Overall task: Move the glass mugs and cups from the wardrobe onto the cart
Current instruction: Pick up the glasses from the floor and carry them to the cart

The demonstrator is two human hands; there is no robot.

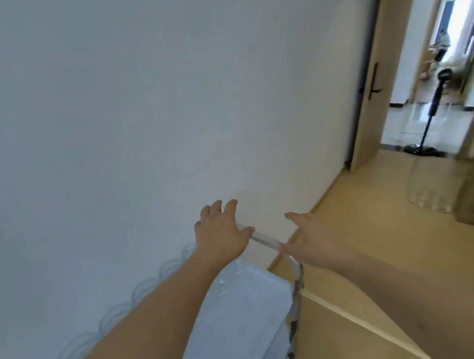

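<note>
Both hands reach to the cart's handle bar (263,242), a pale rail running from centre frame down to the right, its long axis slanting from the left hand (221,233) toward the right hand (307,231). The left hand sits at the bar's upper end with fingers spread and relaxed, palm over the rail, not clearly curled round it. The right hand is at the lower end, fingers straight, touching or just beside the bar; I cannot tell which. The cart (237,320) lies below the hands in the lower centre, against the wall. Rounded glass rims (117,313) show along the cart's left edge, blurred. The wardrobe is not in view. The bar lies equally near both hands, so any push would probably run toward the doorway (424,104) at upper right
</note>
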